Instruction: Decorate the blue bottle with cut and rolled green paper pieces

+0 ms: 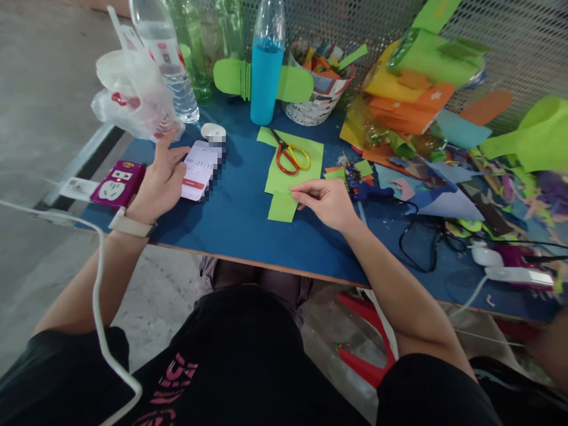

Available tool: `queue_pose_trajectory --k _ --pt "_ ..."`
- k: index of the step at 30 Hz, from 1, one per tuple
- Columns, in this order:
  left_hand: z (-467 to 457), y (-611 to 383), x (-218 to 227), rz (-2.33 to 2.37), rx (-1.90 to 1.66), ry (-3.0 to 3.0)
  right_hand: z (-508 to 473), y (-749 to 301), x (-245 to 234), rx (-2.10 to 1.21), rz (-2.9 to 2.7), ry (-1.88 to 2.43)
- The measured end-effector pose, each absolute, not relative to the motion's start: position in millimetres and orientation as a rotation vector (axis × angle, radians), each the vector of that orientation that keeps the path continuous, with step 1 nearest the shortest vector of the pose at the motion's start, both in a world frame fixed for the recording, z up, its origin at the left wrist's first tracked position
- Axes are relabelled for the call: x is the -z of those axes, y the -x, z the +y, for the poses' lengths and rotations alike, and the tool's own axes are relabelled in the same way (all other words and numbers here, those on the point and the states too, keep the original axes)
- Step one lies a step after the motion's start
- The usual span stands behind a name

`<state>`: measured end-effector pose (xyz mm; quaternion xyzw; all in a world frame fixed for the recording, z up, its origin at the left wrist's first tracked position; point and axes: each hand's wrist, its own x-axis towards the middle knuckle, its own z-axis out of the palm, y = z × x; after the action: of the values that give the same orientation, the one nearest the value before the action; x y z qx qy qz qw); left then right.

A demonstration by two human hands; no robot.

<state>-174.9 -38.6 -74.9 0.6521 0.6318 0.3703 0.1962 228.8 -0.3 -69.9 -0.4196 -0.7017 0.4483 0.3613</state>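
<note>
My left hand (160,180) rests on the blue table (235,219) with its fingers on a white phone (199,170) that shows a timer; the fingers are loosely spread. My right hand (326,201) pinches the edge of a small green foam piece (283,207) that lies flat on the table. Red-and-yellow scissors (290,157) lie on a larger green sheet (296,165) just beyond it.
A blue bottle (266,77), clear bottles (166,65), a plastic bag (133,100) and a basket of scraps (319,89) stand at the back. A purple power strip (119,183) sits left. Coloured foam scraps (421,100), a glue gun (368,189) and black cables (426,236) crowd the right.
</note>
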Motion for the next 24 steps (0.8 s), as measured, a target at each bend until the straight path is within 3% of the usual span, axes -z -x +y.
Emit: queue_pose_trajectory --k 8,14,24 --pt "-35.7 177.1 74.9 1.797 -0.964 -1.850 0.8 -229.8 73.0 -1.163 -1.803 1.075" --pt "-37.4 177.3 72.5 1.672 -1.099 -1.875 0.5 -229.4 70.5 -1.165 -1.811 1.089" --pt "-43.0 171.7 62.3 1.997 -1.060 -1.896 0.0 -230.3 69.6 -1.156 -1.833 1.084"
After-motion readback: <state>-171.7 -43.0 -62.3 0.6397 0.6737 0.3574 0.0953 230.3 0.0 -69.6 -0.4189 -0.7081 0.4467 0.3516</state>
